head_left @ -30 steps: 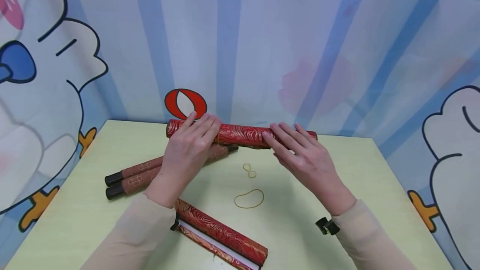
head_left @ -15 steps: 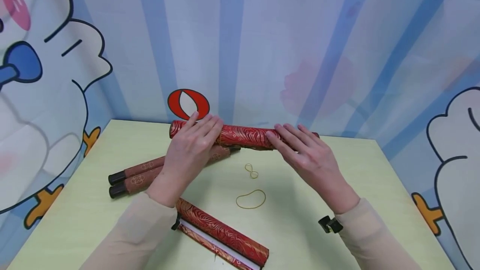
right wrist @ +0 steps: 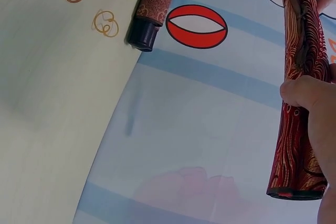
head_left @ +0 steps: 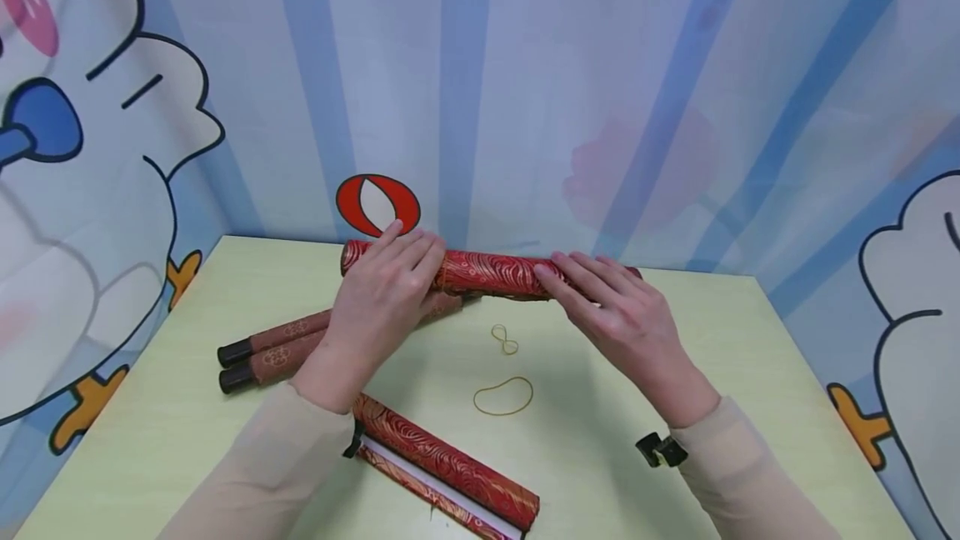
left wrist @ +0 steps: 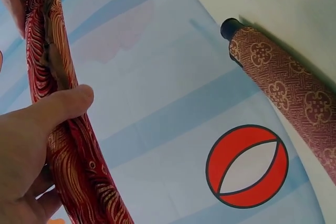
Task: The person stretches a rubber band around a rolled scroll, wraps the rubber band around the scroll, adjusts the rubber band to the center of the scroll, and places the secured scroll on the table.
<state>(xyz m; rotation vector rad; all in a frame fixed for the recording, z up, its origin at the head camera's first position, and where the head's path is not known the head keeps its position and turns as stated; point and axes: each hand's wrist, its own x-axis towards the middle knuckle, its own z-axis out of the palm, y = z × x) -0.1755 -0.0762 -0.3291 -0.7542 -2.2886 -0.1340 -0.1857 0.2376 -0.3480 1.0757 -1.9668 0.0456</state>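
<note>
Both hands hold a red roll [head_left: 491, 273] with gold swirls, raised near the table's far edge and lying crosswise. It looks like a rolled-up scroll. My left hand [head_left: 386, 286] grips its left part; in the left wrist view the thumb [left wrist: 68, 106] presses on its near side. Toward the right end my right hand [head_left: 615, 307] grips it, thumb [right wrist: 299, 92] on the near side and fingers over the top. A dark ragged strip [right wrist: 302, 30] runs along the roll between the thumbs. The palms hide parts of it.
Two brown patterned rolls with black ends [head_left: 292, 348] lie at left, partly behind the left forearm. Nearer, a second red roll [head_left: 457, 465] lies slightly unrolled, its white inside showing. A looped rubber band [head_left: 504, 397] and a twisted one [head_left: 505, 340] lie mid-table. A printed curtain [head_left: 525, 90] hangs behind.
The hands and the red roll keep nearly the same pose. The whole head view shifts slightly to the right; the things on the table stay where they lie.
</note>
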